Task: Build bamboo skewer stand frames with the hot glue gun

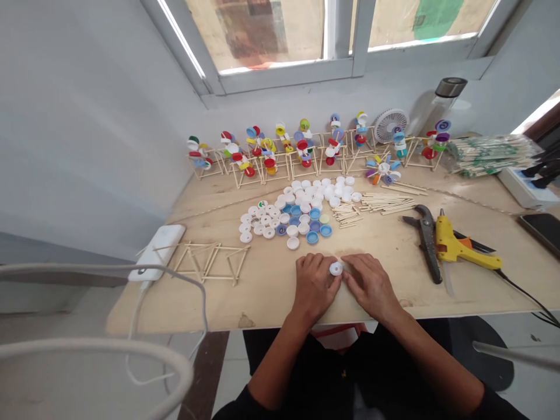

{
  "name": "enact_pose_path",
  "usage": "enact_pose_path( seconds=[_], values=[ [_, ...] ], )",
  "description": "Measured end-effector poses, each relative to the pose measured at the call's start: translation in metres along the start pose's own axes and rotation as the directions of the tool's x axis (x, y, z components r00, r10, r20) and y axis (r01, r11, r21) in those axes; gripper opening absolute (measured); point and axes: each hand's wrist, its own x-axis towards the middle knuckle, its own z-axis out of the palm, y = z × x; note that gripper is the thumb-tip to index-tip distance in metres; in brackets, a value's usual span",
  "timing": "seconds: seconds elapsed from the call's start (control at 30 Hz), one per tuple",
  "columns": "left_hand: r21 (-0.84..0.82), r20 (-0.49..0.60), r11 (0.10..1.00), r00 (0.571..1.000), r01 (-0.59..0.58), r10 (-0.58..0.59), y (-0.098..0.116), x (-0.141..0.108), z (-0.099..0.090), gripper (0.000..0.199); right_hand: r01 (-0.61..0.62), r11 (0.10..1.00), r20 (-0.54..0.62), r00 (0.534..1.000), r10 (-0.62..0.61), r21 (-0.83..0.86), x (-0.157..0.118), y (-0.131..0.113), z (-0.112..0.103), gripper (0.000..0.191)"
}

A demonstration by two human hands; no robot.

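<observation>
- Left hand [315,286]: grips white cap [336,268] between thumb and fingers.
- Right hand [370,287]: fingertips beside cap; grip unclear.
- Glue gun [459,248]: on table [271,297], beside cutter [427,239].

From here I'd call this a small craft workspace: a plywood desk [271,303] under a window [289,73], with a yellow hot glue gun [459,248] at right, loose bottle caps [293,216] mid-desk, bundled wooden sticks [490,151] at upper right, and a row of small stick-and-cap models [306,154] along the wall.
</observation>
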Motion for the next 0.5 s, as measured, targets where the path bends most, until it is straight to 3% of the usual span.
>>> enact_pose_path(
  seconds=[0.1,0.2,0.37,0.5],
  values=[
    [-0.244,-0.057,0.966,0.993,0.084,-0.101,-0.001,-0.003,-0.001,0.02,-0.049,0.995,-0.035,0.998,0.052,0.091,-0.003,0.001,-0.001,0.028],
    [-0.554,-0.026,0.818,0.98,0.151,-0.198,-0.002,-0.009,-0.003,0.024,-0.101,0.966,-0.025,0.994,0.111,0.238,-0.004,-0.004,-0.003,0.028],
    [-0.878,0.17,0.408,0.96,0.251,-0.224,0.005,-0.016,-0.007,0.027,-0.161,0.876,0.045,0.986,0.158,0.455,-0.002,-0.023,-0.01,0.022],
    [-0.946,0.299,0.062,0.931,0.318,-0.21,0.009,-0.021,-0.006,0.031,-0.104,0.879,0.035,0.994,0.099,0.465,-0.001,-0.033,-0.017,0.024]
  ],
)
